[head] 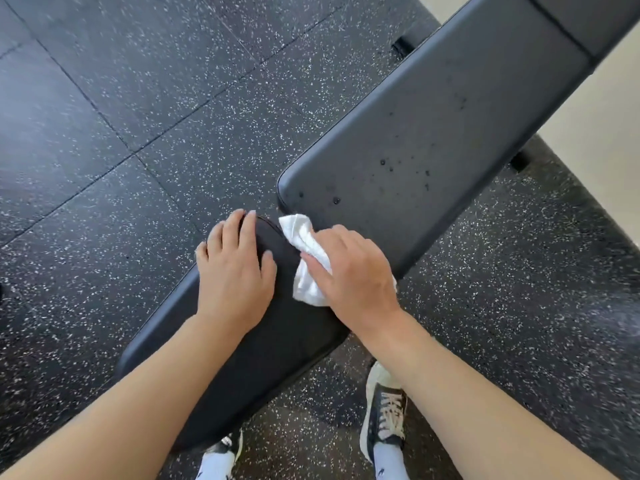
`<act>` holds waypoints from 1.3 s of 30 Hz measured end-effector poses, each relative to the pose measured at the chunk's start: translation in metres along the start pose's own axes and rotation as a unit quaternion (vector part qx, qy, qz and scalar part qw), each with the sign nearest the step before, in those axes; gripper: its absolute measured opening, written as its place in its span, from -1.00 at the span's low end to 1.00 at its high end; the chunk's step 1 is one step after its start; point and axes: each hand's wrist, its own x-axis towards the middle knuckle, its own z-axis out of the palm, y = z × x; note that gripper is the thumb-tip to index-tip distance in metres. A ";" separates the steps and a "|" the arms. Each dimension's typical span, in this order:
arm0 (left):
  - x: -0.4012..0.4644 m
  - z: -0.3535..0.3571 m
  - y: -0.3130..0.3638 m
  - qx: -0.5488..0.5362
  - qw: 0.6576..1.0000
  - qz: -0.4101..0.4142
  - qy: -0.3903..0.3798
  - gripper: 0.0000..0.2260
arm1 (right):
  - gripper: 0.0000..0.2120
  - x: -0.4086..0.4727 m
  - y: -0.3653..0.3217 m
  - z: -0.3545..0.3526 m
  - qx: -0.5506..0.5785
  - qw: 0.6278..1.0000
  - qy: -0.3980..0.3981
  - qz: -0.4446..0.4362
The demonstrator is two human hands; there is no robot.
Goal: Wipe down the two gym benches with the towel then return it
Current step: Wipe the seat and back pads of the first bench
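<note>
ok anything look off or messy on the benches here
Yes: dark droplets dot the near end of the long back pad, so that part looks unwiped. The right hand presses the white towel on the seat pad. Nothing looks damaged.

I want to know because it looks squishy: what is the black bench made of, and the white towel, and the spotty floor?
The bench pad looks like black vinyl or faux leather over padding: smooth, faintly shiny, with droplets beading on top. The towel under the right hand looks like soft white cloth or paper: it crumples into folds. The floor looks like rubber tiles: matte black, white flecks, visible seams.
</note>
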 end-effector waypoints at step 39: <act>0.025 0.037 0.022 0.044 0.986 -0.067 0.147 -0.59 | -0.76 0.092 0.074 0.024 -0.019 0.992 0.116 0.045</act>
